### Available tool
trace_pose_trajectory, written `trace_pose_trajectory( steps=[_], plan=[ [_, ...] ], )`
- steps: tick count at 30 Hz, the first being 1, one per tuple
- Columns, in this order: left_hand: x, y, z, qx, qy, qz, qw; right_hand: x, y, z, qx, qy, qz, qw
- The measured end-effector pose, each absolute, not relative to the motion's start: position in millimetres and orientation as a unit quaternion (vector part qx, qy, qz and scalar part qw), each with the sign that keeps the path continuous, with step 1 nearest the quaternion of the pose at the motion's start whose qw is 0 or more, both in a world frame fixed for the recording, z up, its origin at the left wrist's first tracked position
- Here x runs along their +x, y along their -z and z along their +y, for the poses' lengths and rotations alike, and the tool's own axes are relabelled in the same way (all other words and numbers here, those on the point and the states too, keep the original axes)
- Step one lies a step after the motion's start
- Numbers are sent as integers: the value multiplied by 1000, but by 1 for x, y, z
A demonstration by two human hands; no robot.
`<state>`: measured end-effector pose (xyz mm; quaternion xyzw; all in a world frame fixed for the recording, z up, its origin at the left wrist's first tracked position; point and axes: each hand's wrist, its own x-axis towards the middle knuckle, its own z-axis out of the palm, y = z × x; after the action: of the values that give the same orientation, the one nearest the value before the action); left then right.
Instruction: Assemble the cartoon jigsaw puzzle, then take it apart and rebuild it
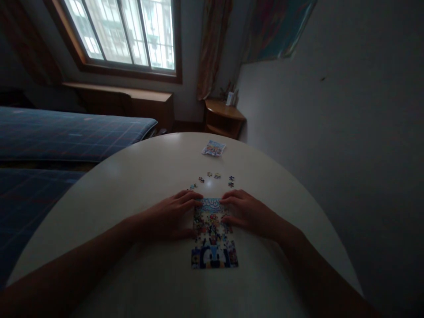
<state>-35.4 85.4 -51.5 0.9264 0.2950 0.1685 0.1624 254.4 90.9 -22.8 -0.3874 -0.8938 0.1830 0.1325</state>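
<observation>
A partly assembled jigsaw puzzle (pixel 214 256) lies on the round white table, with a blue dog's face at its near end and pale lettering at its far end. Gaps show among the pieces along its middle. My left hand (pixel 174 215) rests at the puzzle's left side, fingers stretched out to its upper left corner and thumb by its left edge. On the other side, my right hand (pixel 248 211) has its fingertips on the upper right corner and its thumb lower on the right edge. Both hands are open, and their fingers cover parts of the edges.
Several loose puzzle pieces (pixel 217 176) lie in an arc beyond the puzzle. Farther back on the table (pixel 132 176) is a small printed packet (pixel 214 148). A plaid mattress (pixel 66 132) stands to the left, a wall (pixel 331 145) to the right, and a corner shelf (pixel 225 110) behind.
</observation>
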Motion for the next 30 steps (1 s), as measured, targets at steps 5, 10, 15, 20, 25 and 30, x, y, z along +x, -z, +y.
trace_pose_trajectory(
  steps=[5,10,15,20,25,30],
  plan=[
    [-35,51,84,929,-153,300,153,254,23,90,-386,-180,-895,132],
    [-33,50,82,928,-159,304,145,254,22,90,-385,-180,-895,136],
    [-33,49,81,929,-162,301,143,252,20,89,-383,-183,-894,144],
    [-32,49,82,934,-150,297,132,242,16,77,-411,-179,-878,167],
    [-30,47,80,941,-140,288,109,229,19,66,-438,-169,-868,162],
    [-30,47,79,943,-141,284,106,221,27,63,-465,-171,-853,165]
  ],
)
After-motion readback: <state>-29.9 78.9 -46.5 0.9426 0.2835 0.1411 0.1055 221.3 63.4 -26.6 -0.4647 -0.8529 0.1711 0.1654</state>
